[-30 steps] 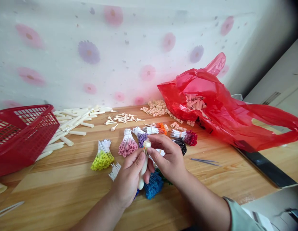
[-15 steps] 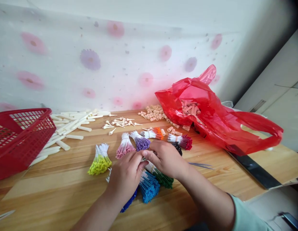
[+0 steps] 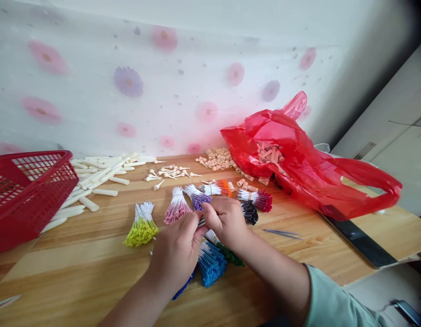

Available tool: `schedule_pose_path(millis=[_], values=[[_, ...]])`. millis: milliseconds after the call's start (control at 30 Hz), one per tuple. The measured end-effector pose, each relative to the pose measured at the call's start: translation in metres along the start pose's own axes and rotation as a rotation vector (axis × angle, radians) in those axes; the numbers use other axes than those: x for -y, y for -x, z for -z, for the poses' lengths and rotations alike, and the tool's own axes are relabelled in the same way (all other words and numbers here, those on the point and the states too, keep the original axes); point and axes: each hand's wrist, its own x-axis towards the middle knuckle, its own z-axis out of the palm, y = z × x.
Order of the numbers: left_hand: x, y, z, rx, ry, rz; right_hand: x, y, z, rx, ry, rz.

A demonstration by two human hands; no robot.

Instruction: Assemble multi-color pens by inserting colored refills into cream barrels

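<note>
- Left hand [image 3: 178, 240]: fingers drawn in, thumb and forefinger pinching a small part [image 3: 201, 222].
- Right hand [image 3: 228, 221]: closed narrow, thumb and curled forefinger pressed to the same part.
- Position of small part: between the two hands, above the bench [image 3: 95, 261]; mostly hidden by the fingers.
- Below the hands: light-blue bundle [image 3: 212, 265] and green bundle [image 3: 232, 255] of thin white-stemmed sticks; a dark-blue bundle [image 3: 183, 287] is partly covered by the left hand.
- Beyond the hands: pink bundle [image 3: 177, 207], purple bundle [image 3: 199, 199] and orange bundle [image 3: 221, 187].
- Just beyond the right hand: black bundle [image 3: 250, 212] and crimson bundle [image 3: 261, 200].
- Left of the left hand: yellow bundle [image 3: 141, 227]; farther out, white tubes [image 3: 119, 180] beside a red basket [image 3: 49, 204].
- Right of the right hand: tweezers [image 3: 283, 234], lying flat.
- Far right of the right hand: red plastic bag [image 3: 309, 168] containing pink pieces [image 3: 272, 155]. Dark patch on its lower side; whether it is print cannot be determined.
</note>
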Motion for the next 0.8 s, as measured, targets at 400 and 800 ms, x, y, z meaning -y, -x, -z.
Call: schedule_pose_path(millis=[400, 800], values=[[0.007, 0.000, 0.004, -0.018, 0.373, 0.149, 0.004, -0.003, 0.039, 0.203, -0.125, 0.180], [0.016, 0.000, 0.003, -0.023, 0.037, -0.189, 0.006, 0.002, 0.047, 0.355, -0.190, 0.164]])
